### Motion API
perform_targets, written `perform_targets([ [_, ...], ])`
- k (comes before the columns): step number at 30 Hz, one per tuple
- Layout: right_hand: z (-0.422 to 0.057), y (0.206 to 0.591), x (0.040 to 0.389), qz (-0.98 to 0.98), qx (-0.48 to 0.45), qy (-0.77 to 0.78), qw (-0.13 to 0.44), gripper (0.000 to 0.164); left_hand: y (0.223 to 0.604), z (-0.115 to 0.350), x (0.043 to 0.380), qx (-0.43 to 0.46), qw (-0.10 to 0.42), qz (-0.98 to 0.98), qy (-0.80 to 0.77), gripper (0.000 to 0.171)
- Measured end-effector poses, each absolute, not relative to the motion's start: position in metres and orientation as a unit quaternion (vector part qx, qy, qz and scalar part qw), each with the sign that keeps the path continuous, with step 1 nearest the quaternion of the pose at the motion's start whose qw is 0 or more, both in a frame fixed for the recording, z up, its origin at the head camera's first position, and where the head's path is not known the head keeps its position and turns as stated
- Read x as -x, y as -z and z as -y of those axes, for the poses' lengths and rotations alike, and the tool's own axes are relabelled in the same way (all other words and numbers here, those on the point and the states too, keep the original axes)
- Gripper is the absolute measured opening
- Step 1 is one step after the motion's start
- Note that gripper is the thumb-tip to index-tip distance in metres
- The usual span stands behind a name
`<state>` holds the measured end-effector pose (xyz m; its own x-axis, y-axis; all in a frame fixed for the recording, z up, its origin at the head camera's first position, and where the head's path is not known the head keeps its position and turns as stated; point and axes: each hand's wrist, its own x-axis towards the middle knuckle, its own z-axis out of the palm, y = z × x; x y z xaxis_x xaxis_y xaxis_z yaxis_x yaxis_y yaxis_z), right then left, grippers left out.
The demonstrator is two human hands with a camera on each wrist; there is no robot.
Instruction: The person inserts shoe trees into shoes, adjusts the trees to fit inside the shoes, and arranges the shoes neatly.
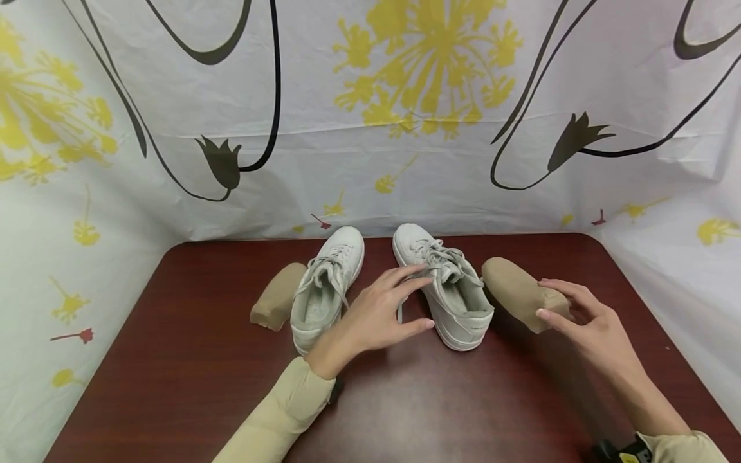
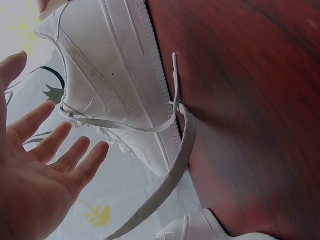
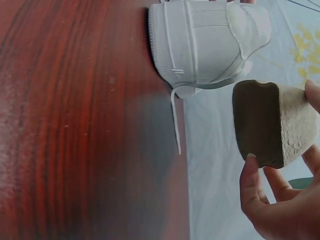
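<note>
Fingers of the right hand (image 1: 599, 328), in the head view, pinch a form (image 1: 514, 292) by its blunt end above the bench (image 1: 173, 366), beside a shoe (image 1: 448, 320), apparently leaving its rounded end free; the left hand (image 1: 379, 315) spreads nearby. Left wrist view: that hand grips nothing, near a loose lace (image 2: 167, 185). Right wrist view: the form looks tan and pitted, its blunt face dark.

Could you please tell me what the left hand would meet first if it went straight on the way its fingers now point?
Most likely the white shoe on the right: it lies just ahead of the left hand in the head view, though the exact gap in depth is unclear.
</note>
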<state>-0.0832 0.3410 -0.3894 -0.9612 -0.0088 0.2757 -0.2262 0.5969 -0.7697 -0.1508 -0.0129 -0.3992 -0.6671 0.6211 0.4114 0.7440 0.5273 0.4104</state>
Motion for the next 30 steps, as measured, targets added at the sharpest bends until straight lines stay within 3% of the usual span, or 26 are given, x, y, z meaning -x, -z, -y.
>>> perform_targets([
  [22, -0.336, 0.361, 0.073, 0.890, -0.083, -0.435, 0.107, 0.045, 0.400, 0.003, 0.161, 0.387, 0.090, 0.870, 0.294, 0.064],
  [30, -0.332, 0.362, 0.070, 0.884, -0.091, -0.447, 0.103, 0.042, 0.402, 0.001, 0.159, 0.370, 0.072, 0.879, 0.291, 0.073],
])
